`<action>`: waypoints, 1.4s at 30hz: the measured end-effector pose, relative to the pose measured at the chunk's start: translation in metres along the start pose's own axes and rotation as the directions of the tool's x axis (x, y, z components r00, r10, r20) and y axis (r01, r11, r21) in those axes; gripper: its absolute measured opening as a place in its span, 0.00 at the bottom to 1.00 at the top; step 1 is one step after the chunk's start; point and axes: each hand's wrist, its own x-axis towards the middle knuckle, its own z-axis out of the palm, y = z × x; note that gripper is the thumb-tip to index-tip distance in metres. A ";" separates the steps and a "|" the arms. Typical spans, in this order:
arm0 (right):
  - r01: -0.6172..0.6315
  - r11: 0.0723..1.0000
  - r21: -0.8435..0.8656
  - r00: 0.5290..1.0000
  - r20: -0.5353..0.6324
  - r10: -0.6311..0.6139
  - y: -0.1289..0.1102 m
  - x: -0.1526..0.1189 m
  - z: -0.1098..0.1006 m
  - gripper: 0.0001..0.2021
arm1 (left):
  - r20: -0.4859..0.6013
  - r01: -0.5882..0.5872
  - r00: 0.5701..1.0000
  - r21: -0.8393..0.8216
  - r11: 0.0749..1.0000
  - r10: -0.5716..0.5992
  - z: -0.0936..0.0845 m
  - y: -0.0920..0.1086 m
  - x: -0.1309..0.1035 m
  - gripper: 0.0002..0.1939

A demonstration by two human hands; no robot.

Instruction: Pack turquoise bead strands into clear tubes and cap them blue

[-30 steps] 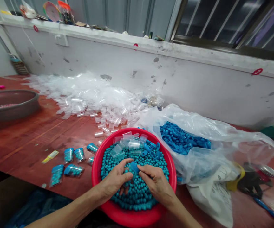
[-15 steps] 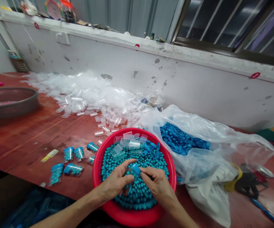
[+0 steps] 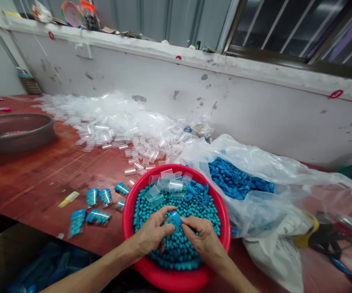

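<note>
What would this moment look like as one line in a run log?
Left hand: holds clear container | Right hand: fingertips at its blue cap | Beneath: teal beads in red basin | Beside basin: bead-filled containers

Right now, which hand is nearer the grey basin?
Left: the left hand is over the red tub, right of the grey basin; the right hand, also over the tub, is farther right.

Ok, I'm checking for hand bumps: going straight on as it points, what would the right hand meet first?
The right hand would likely meet the blue cap first, then perhaps the left hand; exact depth is unclear.
</note>
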 end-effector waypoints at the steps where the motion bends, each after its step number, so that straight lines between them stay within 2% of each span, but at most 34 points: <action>1: -0.028 0.999 0.041 0.999 0.019 0.028 0.000 0.000 0.000 0.13 | 0.008 0.016 1.000 0.000 1.000 -0.016 0.001 0.002 -0.001 0.25; 5: -0.067 0.996 0.066 0.998 0.022 0.066 0.000 -0.002 -0.003 0.13 | 0.032 0.075 0.997 0.037 0.996 -0.077 0.001 0.005 -0.001 0.27; 12: 0.046 0.997 -0.062 0.998 0.049 -0.043 0.000 0.000 -0.003 0.14 | -0.003 0.069 0.998 0.062 0.996 -0.069 -0.001 -0.001 0.001 0.29; 16: 0.039 0.998 -0.047 0.999 0.040 -0.037 0.002 -0.002 -0.003 0.15 | 0.028 0.095 0.995 0.064 0.993 -0.096 0.000 0.000 0.000 0.31; 19: 0.017 1.000 0.018 0.998 0.065 -0.019 0.001 -0.003 -0.005 0.14 | 0.059 0.088 0.994 0.065 0.994 -0.092 0.000 -0.003 0.001 0.27; 23: 0.021 0.997 0.075 0.996 0.090 -0.028 -0.005 0.003 -0.006 0.14 | 0.032 0.002 0.999 0.071 0.997 -0.005 -0.002 -0.006 0.002 0.19; 26: -0.002 0.989 0.147 0.996 0.089 -0.011 -0.006 0.008 -0.008 0.12 | 0.005 -0.040 0.999 0.086 0.995 0.040 -0.004 -0.006 0.001 0.17; 29: -0.143 0.902 0.408 0.985 0.147 0.090 -0.001 0.012 -0.013 0.07 | -0.009 -0.057 0.998 0.072 0.996 0.057 -0.005 -0.005 0.001 0.17; 32: -0.307 0.680 0.666 0.951 0.183 0.250 0.007 0.017 -0.015 0.15 | 0.030 -0.055 0.998 0.061 0.997 0.053 -0.003 -0.002 0.001 0.17; 34: -0.341 0.607 0.718 0.923 0.132 0.361 0.009 0.020 -0.012 0.21 | 0.048 -0.063 0.997 0.068 0.996 0.060 -0.002 0.000 0.000 0.18; 36: -0.334 0.673 0.660 0.914 0.054 0.401 0.006 0.020 -0.008 0.24 | 0.016 -0.071 0.997 0.096 0.993 0.070 0.000 0.000 -0.002 0.17; 38: -0.263 0.832 0.489 0.952 -0.010 0.307 -0.002 0.016 -0.005 0.20 | -0.055 -0.077 0.995 0.140 0.987 0.085 0.002 0.000 -0.004 0.19; 40: -0.155 0.947 0.280 0.988 0.016 0.157 -0.011 0.011 -0.002 0.19 | -0.123 -0.095 0.985 0.183 0.979 0.118 0.005 -0.001 -0.006 0.23; 42: -0.096 0.987 0.125 0.990 0.115 0.082 -0.018 0.004 0.001 0.26 | -0.154 -0.123 0.976 0.204 0.971 0.156 0.007 -0.002 -0.007 0.23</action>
